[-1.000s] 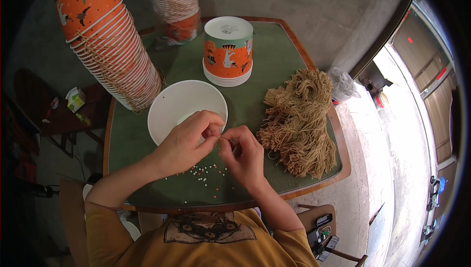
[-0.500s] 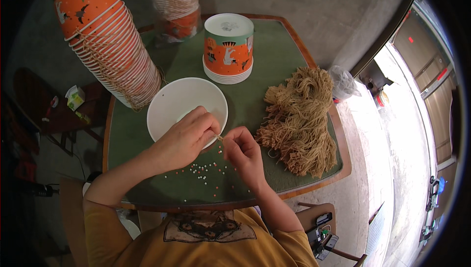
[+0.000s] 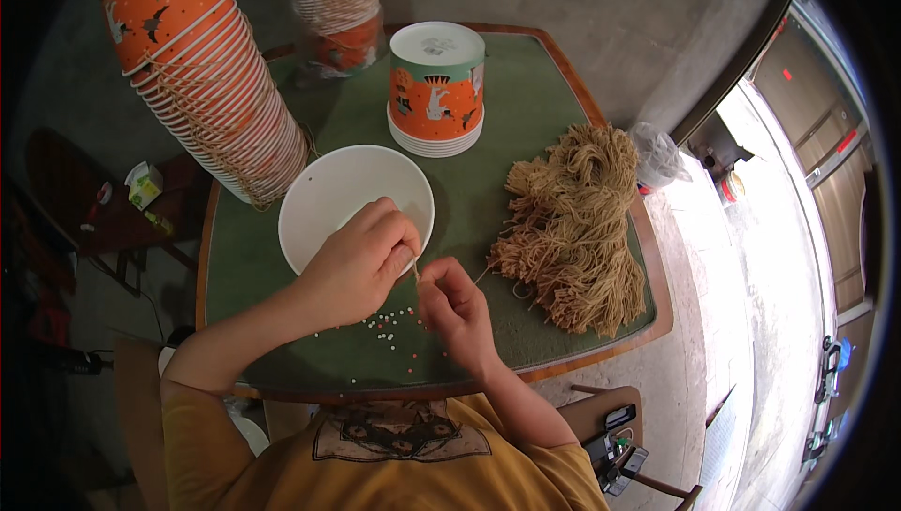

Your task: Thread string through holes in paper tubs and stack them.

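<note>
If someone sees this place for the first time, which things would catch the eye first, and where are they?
Probably the tall stack of orange tubs at the left, and the heap of tan strings on the right side of the green table. Next, in the middle, the left hand and right hand, with a thin strand between them by the white bowl.

Apparently a makeshift workroom: a bare concrete wall (image 3: 535, 0) stands at 12 o'clock, stacked paper tubs (image 3: 202, 84) lean at 11, and a bulky twine bundle (image 3: 572, 229) lies at 3 on the table (image 3: 347, 126), with a bright, wide opening (image 3: 755, 267) beyond, also at 3.
</note>
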A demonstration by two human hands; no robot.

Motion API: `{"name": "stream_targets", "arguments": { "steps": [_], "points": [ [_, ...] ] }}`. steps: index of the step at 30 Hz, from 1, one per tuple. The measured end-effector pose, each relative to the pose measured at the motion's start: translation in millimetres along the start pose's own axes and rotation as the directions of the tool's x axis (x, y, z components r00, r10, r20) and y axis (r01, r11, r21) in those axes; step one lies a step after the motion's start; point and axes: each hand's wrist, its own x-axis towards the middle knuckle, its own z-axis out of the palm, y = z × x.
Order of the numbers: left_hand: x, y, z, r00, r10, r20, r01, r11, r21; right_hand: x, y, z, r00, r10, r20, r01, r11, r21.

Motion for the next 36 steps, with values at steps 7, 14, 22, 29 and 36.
{"name": "stream_targets", "arguments": {
  "steps": [7,14,22,29,36],
  "points": [
    [11.5,-7.7,-6.6,0.922,0.360,-0.141,-0.278,0.871,0.405,-6.7,16.2,23.1,1.000,0.018,0.012,-0.019,0.997,0.074],
    [14.7,-12.1,-13.8,0.869,0.493,-0.043,-0.435,0.801,0.412,-17.1,10.8,29.1,0.997,0.070,0.013,-0.071,0.992,0.108],
    [13.0,-17.1,-10.0,0.857,0.515,0.033,-0.494,0.799,0.343,0.1,-4.0,16.9,0.992,0.004,-0.129,-0.031,0.978,-0.207],
    [12.7,-15.9,-7.5,0.859,0.512,0.032,-0.491,0.803,0.337,9.4,11.0,10.0,0.987,-0.112,-0.119,0.067,0.942,-0.329],
    [11.3,-16.9,-7.7,0.864,0.502,0.038,-0.484,0.808,0.336,9.0,8.8,14.4,0.972,-0.098,-0.213,0.066,0.986,-0.154]
  ]
}}
